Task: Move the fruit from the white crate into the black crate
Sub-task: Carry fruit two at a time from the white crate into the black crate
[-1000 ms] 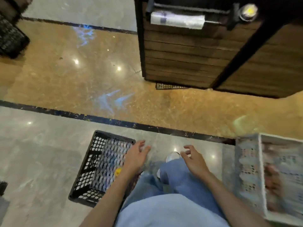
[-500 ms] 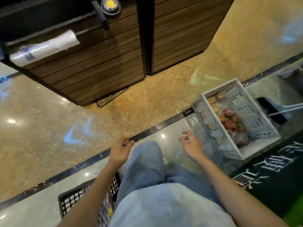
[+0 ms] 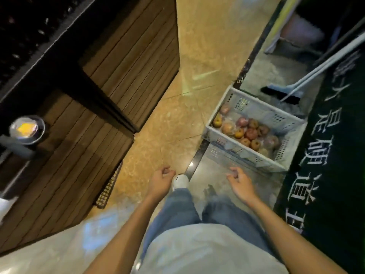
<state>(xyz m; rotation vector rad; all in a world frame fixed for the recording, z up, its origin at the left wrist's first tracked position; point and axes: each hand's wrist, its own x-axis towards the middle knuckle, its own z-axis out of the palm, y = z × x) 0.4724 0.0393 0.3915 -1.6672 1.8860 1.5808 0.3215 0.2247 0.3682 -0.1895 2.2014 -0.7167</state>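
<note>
The white crate point(image 3: 246, 154) sits on the floor ahead and to the right, holding several red and yellow apples point(image 3: 250, 133), some in clear wrap. My left hand point(image 3: 161, 179) hangs in front of me with loosely curled fingers and holds nothing. Empty too, my right hand point(image 3: 240, 183) hovers a little short of the crate's near wall with its fingers loosely bent. The black crate is out of view.
A dark wooden slatted counter point(image 3: 110, 76) fills the left side, with a cup point(image 3: 26, 128) on its ledge. A dark green mat with white lettering point(image 3: 327, 155) lies at right. A broom point(image 3: 286, 93) leans beyond the crate. My legs and white shoe point(image 3: 180, 180) are below.
The view has swung right, away from the black crate, which has dropped out of sight. The white crate has come closer to the centre. Both hands stay empty.
</note>
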